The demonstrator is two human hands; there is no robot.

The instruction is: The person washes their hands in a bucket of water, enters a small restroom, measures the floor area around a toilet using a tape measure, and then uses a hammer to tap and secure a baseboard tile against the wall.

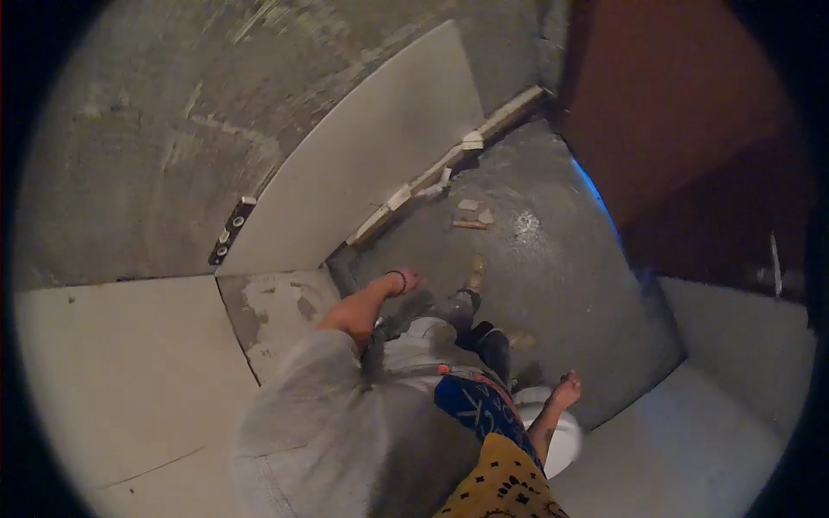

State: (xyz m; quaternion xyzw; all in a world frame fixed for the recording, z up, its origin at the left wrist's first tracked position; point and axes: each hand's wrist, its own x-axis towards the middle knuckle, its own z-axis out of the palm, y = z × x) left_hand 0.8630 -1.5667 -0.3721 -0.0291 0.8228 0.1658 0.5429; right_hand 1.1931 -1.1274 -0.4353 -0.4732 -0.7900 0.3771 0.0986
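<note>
My left hand (408, 281), with a dark band at the wrist, hangs over the floor in front of the large pale wall panel (371, 147). Its fingers look loosely apart, and nothing shows in them. Out to the other side, my right hand (566, 392) is above the rim of a white bucket (566, 442). Those fingers are curled in; whatever they may hold is too small to make out. My clothing and forearm cover part of the bucket.
White wedges sit along a wooden batten (380, 223) beneath the panel. A spirit level (231, 231) rests at the panel's left edge. Broken pieces (469, 205) and a short wood strip (470, 224) lie on the grey floor (570, 293). A reddish-brown surface (682, 112) stands right.
</note>
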